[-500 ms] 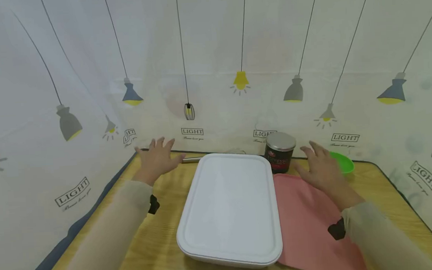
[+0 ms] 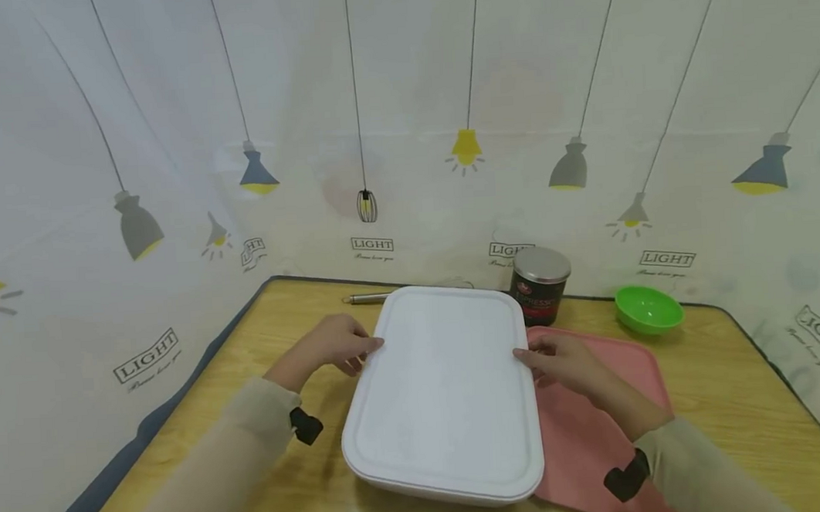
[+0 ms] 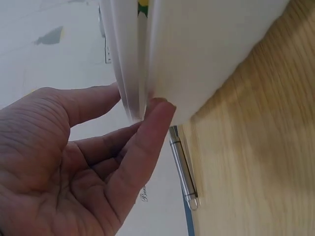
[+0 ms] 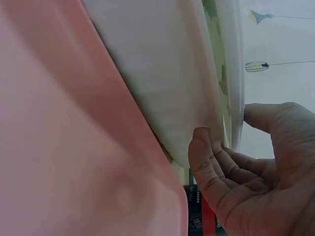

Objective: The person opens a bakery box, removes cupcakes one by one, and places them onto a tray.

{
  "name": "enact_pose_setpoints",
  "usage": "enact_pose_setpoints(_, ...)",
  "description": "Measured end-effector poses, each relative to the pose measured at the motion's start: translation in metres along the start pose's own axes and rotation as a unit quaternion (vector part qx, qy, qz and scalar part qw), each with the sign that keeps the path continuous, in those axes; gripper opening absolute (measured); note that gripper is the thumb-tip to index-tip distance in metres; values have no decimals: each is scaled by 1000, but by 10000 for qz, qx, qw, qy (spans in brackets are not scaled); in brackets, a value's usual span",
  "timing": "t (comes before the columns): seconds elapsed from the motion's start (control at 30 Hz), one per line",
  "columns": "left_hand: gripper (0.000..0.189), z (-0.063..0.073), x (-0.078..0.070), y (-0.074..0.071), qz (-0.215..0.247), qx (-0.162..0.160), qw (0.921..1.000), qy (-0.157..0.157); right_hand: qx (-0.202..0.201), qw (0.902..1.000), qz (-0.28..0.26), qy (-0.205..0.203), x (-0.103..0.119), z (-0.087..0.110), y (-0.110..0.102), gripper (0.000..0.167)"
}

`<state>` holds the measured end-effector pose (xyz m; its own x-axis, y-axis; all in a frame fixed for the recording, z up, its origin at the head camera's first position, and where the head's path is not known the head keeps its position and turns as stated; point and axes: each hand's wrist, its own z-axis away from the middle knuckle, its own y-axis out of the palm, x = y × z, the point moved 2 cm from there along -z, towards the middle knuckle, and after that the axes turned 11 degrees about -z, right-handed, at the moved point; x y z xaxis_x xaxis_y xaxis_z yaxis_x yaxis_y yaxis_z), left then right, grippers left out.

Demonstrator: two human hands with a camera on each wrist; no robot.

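A white rectangular lid (image 2: 445,393) lies over a white container (image 3: 206,49). In both wrist views a narrow gap shows between lid and container, with something green and yellow inside. My left hand (image 2: 338,343) pinches the lid's left edge, its thumb on top and fingers beneath the rim. At the opposite edge, my right hand (image 2: 562,364) holds the lid the same way, thumb above and curled fingers below. What else is in the container is hidden by the lid.
Right of the container, a pink mat (image 2: 594,447) lies on the wooden table (image 2: 282,479). Behind stand a dark espresso tin (image 2: 539,292) and a green bowl (image 2: 649,309). A metal-handled whisk (image 2: 369,298) lies behind the container. A patterned curtain (image 2: 420,186) surrounds the table.
Both hands have come down and inward from the air beside the container to the lid's two long edges and taken hold of it. The head view has shifted slightly.
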<state>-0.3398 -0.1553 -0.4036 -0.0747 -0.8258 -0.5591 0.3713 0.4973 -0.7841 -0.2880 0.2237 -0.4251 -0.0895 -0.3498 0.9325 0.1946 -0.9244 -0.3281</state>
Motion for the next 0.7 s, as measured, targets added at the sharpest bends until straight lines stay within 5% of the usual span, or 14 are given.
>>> enact_pose_setpoints(0.2, 26, 5, -11, 5, -265, -187, 9994, 73, -189, 9991, 366, 70, 5, 3, 2, 43)
enact_pose_setpoints(0.4, 22, 8, -19, 4, -544, -373, 9978, 46, -214, 9953, 877, -353, 14, 4, 2, 36)
enact_pose_setpoints(0.7, 20, 12, -25, 2, -474, -496, 9976, -116, -327, 9897, 1323, -436, 21, 7, 4, 31)
